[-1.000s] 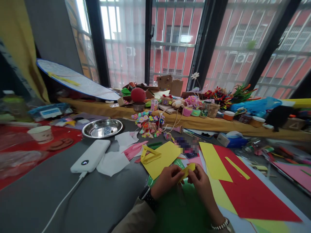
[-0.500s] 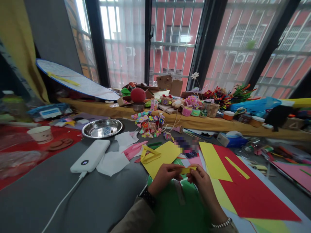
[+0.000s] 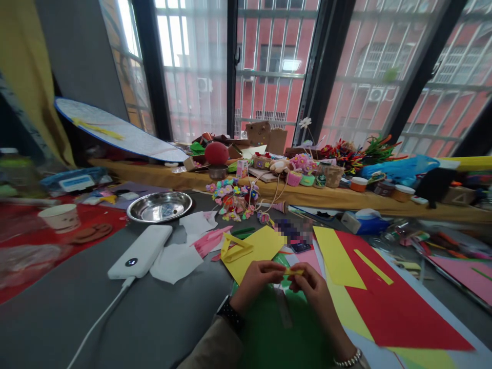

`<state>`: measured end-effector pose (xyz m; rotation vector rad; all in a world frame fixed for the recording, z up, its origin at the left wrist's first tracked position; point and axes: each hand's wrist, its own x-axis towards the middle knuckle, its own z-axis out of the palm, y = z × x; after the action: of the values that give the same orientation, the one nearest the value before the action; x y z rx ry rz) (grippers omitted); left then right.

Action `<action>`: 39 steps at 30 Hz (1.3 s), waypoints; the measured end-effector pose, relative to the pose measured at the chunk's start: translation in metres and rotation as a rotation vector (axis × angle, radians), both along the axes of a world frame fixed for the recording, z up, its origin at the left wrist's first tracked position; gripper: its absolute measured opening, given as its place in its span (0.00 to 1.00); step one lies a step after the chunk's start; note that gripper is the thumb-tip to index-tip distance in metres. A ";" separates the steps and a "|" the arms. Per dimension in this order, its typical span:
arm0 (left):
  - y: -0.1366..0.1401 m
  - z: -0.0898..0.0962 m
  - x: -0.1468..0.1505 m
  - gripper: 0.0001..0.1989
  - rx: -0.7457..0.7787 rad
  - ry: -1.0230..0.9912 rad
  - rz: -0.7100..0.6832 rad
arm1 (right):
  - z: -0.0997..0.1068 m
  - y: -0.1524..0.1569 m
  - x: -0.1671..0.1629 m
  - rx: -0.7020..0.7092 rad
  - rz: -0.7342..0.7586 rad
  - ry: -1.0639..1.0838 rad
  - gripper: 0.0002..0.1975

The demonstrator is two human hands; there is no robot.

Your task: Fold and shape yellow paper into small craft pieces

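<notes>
Between my two hands is a small folded strip of yellow paper (image 3: 293, 272), pinched at its ends by fingers and thumbs. My left hand (image 3: 265, 277) closes on its left end and my right hand (image 3: 308, 281) on its right end. Much of the strip is hidden behind the fingertips. Below them lies a green mat (image 3: 286, 341) with a clear ruler-like strip (image 3: 283, 307) on it. Just beyond my left hand, a folded yellow paper frame (image 3: 235, 249) rests on a yellow sheet (image 3: 267, 241).
Right of my hands lie a red sheet (image 3: 411, 307), a yellow sheet (image 3: 336, 256) and a loose yellow strip (image 3: 373, 266). To the left are a white power bank (image 3: 144, 253) with a cable, torn white paper (image 3: 175, 262) and a steel plate (image 3: 159, 206). Crafts crowd the sill.
My fingers have drawn closer together, and less of the yellow paper strip shows between them. The whole view has shifted slightly.
</notes>
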<state>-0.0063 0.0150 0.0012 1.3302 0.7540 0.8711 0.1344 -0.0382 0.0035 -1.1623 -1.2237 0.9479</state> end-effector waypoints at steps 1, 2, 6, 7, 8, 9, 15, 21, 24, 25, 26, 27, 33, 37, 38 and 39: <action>0.001 -0.002 0.000 0.17 0.004 -0.012 0.011 | 0.001 -0.001 -0.001 0.004 -0.007 -0.016 0.13; 0.002 -0.003 0.000 0.17 0.007 -0.026 0.017 | 0.001 -0.001 -0.002 0.001 -0.022 -0.035 0.15; 0.003 -0.005 0.001 0.17 0.028 -0.035 0.036 | -0.002 0.002 0.000 -0.058 -0.059 -0.115 0.13; 0.002 -0.004 0.001 0.17 0.036 -0.026 0.051 | -0.003 0.003 0.001 -0.076 -0.044 -0.117 0.13; 0.002 -0.003 0.001 0.17 0.043 -0.016 0.069 | -0.004 0.004 0.002 -0.091 -0.030 -0.107 0.13; 0.002 -0.002 0.001 0.18 0.046 -0.012 0.088 | -0.005 0.004 0.003 -0.106 -0.014 -0.093 0.13; 0.001 0.004 0.000 0.19 0.015 -0.059 0.159 | -0.002 0.001 0.000 -0.122 0.032 -0.061 0.12; -0.001 0.003 0.002 0.21 -0.015 -0.042 0.111 | 0.000 -0.001 -0.003 -0.093 -0.003 -0.104 0.13; -0.002 0.003 0.003 0.21 0.016 -0.012 0.108 | 0.000 0.000 -0.004 -0.084 -0.009 -0.153 0.14; -0.003 0.002 0.003 0.21 0.028 -0.007 0.118 | 0.000 0.000 -0.004 -0.084 -0.010 -0.167 0.15; -0.003 0.002 0.003 0.20 0.037 -0.001 0.128 | 0.000 0.000 -0.004 -0.087 -0.007 -0.177 0.15; -0.003 0.002 0.003 0.19 0.045 0.008 0.138 | -0.001 0.001 -0.004 -0.095 -0.001 -0.186 0.15; -0.002 0.001 0.002 0.18 0.075 0.026 0.193 | -0.005 0.003 -0.001 -0.095 0.040 -0.271 0.16; -0.001 0.000 0.002 0.16 0.125 0.028 0.130 | -0.008 0.005 0.003 -0.090 0.063 -0.296 0.14; -0.001 -0.001 0.002 0.15 0.129 0.037 0.103 | -0.009 0.005 0.003 -0.094 0.075 -0.297 0.14; -0.001 -0.001 0.002 0.14 0.124 0.046 0.084 | -0.009 0.005 0.004 -0.090 0.080 -0.300 0.13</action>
<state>-0.0047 0.0136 0.0000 1.4403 0.8069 0.9694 0.1380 -0.0329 -0.0053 -1.3719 -1.4885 0.9178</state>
